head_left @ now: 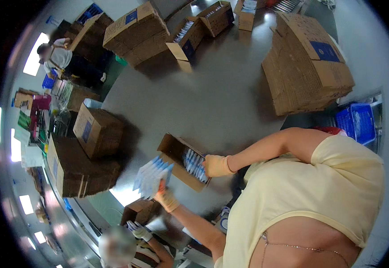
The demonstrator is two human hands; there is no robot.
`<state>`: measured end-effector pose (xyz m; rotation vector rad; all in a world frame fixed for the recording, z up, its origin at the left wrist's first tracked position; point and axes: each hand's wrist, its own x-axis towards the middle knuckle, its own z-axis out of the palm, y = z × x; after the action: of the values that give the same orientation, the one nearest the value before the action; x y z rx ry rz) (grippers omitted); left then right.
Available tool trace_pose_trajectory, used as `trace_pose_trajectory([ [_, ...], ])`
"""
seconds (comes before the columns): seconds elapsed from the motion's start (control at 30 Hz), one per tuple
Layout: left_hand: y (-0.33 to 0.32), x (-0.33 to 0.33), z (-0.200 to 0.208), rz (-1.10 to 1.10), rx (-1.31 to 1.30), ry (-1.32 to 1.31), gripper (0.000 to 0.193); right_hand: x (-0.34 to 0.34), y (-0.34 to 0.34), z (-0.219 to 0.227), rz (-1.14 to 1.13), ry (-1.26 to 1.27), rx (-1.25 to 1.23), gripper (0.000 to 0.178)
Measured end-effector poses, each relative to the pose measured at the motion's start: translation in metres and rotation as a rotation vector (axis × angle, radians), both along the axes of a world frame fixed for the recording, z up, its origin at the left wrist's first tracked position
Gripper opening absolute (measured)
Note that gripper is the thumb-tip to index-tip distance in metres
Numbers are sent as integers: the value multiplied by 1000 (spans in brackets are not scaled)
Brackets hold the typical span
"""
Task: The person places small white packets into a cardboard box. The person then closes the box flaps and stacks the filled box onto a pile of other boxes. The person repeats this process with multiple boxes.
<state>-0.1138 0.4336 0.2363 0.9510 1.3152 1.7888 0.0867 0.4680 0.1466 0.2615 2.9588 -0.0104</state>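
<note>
My left hand (167, 199), in a pale orange work glove, grips a fanned stack of white-and-blue flat packets (152, 177), held up just left of an open cardboard box (190, 179). Inside that box a row of similar packets (194, 164) stands on edge at the right end, while its left part shows bare cardboard. My right hand (218, 165), gloved alike, is closed over the right end of the box, against the packets. Its fingertips are partly hidden there.
Stacks of flattened cartons (308, 67) stand at the right of the grey table (194, 98), with more cartons (136, 33) at the back. Filled boxes (188, 38) sit at the far edge. Closed cartons (98, 129) lie left. A gloved co-worker (141, 232) is at lower left.
</note>
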Motion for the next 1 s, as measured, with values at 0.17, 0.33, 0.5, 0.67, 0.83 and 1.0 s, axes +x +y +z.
trace_pose_trajectory([
  [0.17,40,-26,-152,64,-226,457,53,-5,2,4,-12,21,-75,7],
  [0.33,27,-32,-125,-64,-422,936,102,-15,-6,-17,-55,3,-91,8],
  [0.5,-17,15,-94,243,-435,284,79,3,-1,13,-163,21,-224,12],
  [0.67,-77,40,-169,208,-718,325,53,60,28,10,-500,39,-307,12],
  [0.83,-141,29,-257,56,-808,514,46,99,131,11,-809,306,-70,8],
  [1.0,-98,37,-239,-176,-860,579,46,165,250,48,-1534,478,488,13],
])
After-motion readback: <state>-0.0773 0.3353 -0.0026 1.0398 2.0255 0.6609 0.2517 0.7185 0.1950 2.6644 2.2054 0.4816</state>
